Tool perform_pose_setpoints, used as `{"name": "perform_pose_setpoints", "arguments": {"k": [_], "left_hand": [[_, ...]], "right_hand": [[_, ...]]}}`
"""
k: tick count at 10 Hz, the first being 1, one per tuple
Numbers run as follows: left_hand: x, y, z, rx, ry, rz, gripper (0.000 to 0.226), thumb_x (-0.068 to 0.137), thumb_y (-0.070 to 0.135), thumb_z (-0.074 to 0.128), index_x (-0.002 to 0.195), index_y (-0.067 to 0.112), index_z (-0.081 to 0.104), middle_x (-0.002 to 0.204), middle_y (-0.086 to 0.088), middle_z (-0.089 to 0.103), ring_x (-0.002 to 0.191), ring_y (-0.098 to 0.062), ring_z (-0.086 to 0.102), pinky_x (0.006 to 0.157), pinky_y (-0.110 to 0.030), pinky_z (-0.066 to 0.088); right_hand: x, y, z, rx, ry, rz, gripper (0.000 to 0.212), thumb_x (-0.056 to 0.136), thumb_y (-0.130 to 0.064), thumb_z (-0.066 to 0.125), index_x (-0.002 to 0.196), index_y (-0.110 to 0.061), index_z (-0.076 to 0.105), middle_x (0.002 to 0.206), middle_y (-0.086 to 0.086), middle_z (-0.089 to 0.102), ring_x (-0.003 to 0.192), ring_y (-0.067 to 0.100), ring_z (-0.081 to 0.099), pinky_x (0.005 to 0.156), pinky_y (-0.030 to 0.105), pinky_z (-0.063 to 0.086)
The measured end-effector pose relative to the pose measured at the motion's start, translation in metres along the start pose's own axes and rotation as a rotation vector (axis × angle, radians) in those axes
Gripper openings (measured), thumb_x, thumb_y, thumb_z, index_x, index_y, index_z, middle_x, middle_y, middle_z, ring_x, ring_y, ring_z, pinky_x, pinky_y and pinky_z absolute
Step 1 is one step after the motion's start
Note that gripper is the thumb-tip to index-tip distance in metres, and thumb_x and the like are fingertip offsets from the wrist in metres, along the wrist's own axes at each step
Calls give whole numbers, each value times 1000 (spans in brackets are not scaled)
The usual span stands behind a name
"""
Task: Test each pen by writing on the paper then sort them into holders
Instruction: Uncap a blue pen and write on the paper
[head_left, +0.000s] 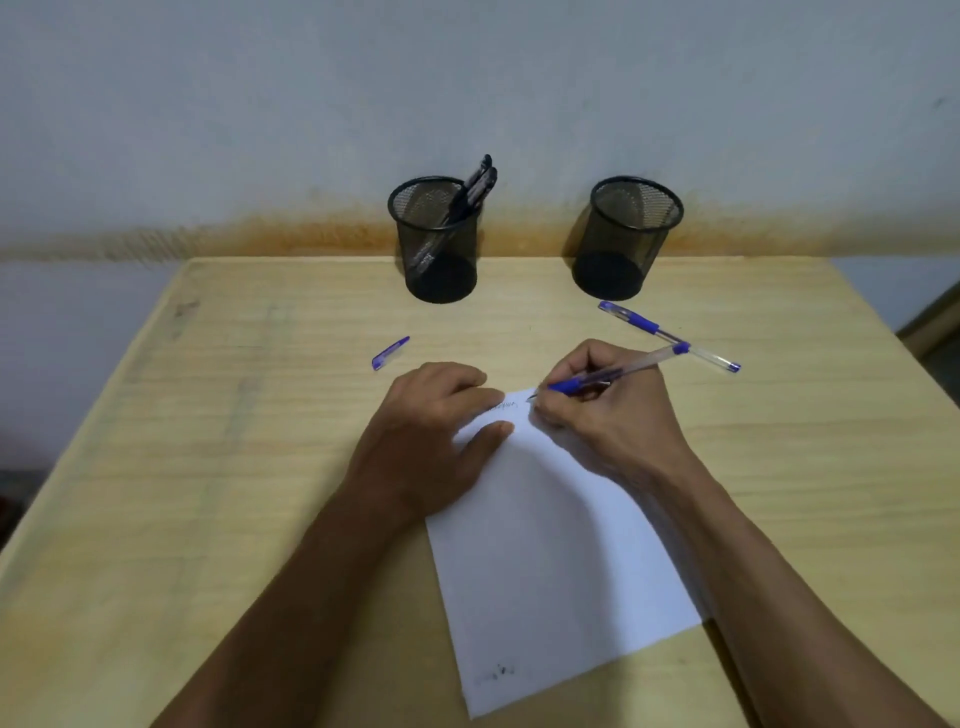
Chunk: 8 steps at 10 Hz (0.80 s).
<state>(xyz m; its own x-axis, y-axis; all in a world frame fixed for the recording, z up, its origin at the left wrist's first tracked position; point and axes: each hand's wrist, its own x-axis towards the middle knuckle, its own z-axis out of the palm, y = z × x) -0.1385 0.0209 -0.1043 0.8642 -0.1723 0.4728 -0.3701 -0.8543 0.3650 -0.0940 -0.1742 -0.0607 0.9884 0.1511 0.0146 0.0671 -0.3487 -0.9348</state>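
A white sheet of paper (550, 561) lies on the wooden table (208, 415). My right hand (602, 415) grips a blue pen (618, 371) with its tip on the paper's top edge, beside a short scribble. My left hand (431, 431) rests flat on the paper's top left corner, holding nothing. The pen's blue cap (389, 353) lies loose to the left. Another capped blue pen (670, 336) lies behind my right hand. At the back stand two black mesh holders: the left holder (439, 244) contains dark pens, the right holder (623, 239) looks empty.
A wall with an orange stain runs right behind the holders. The table's left edge and right edge drop off to the floor. Small ink smudges mark the paper's near corner.
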Motion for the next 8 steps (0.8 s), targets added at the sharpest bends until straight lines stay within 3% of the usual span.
{"name": "perform_pose_setpoints", "arguments": {"k": [1, 5, 7, 8], "left_hand": [[2, 1, -3, -33, -28, -31, 28, 84, 36, 68, 102, 16, 74, 107, -3, 70, 100, -25, 63, 84, -44, 49], [3, 2, -2, -97, -24, -76, 31, 84, 39, 68, 105, 17, 74, 110, 0, 68, 105, -22, 62, 93, -42, 47], [3, 3, -2, -92, -28, -91, 32, 83, 40, 67, 106, 18, 74, 110, 1, 68, 106, -20, 61, 93, -43, 46], [3, 3, -2, -98, -28, -97, 31, 83, 39, 68, 106, 19, 74, 110, 2, 67, 106, -20, 60, 92, -43, 46]], "right_hand": [[6, 6, 5, -5, -4, -36, 12, 70, 0, 77, 72, -3, 65, 65, 12, 70, 64, 37, 67, 56, 57, 58], [17, 22, 9, -8, 0, -62, 22, 69, -4, 76, 60, -15, 59, 61, 9, 66, 56, 22, 60, 55, 47, 56], [20, 24, 11, -2, -8, -63, 18, 67, -12, 76, 61, -14, 59, 63, 10, 67, 62, 33, 63, 56, 58, 56], [20, 24, 11, 22, -5, -60, 20, 65, -14, 76, 59, -15, 58, 61, 11, 65, 60, 29, 60, 55, 59, 54]]}}
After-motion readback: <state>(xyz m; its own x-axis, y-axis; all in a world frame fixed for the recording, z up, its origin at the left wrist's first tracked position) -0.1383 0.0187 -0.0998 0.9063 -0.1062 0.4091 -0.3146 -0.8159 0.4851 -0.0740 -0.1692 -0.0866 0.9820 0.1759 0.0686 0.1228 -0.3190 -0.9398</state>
